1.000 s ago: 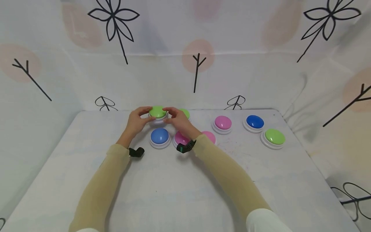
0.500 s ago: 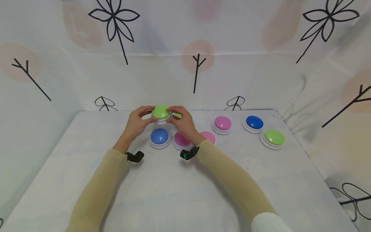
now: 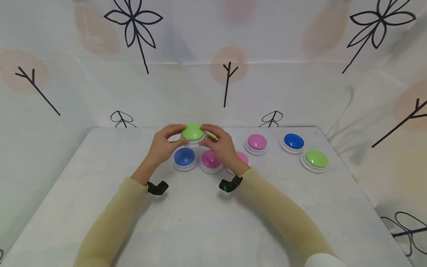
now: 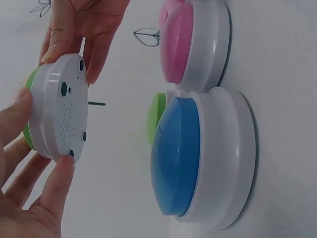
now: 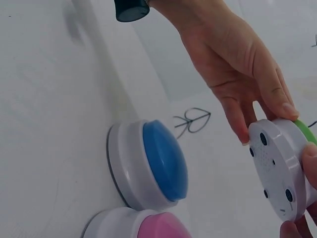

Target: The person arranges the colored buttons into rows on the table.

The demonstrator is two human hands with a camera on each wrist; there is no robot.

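Both hands hold up a green push button with a white base [image 3: 192,132], pinching it by opposite sides. My left hand [image 3: 163,144] has its fingers and thumb on the left rim; my right hand [image 3: 222,147] does likewise on the right. The left wrist view shows the button's underside [image 4: 68,109], with speaker holes and dark round feet, raised off the table. Below it on the table are a blue button [image 3: 184,157] and a dark pink button [image 3: 210,159]. A light pink button [image 3: 242,157] is partly covered by my right wrist. Another green button [image 4: 156,118] stands behind, mostly hidden by my right hand.
Farther right on the white table [image 3: 200,222] stand a pink button [image 3: 257,142], a dark blue button [image 3: 294,141] and a green button [image 3: 316,159]. A patterned cloth wall [image 3: 186,89] rises behind the table's back edge.
The held green button has moved right and slightly toward the person, with both hands travelling along. It now hangs in front of the rear green button. The other buttons have stayed put.
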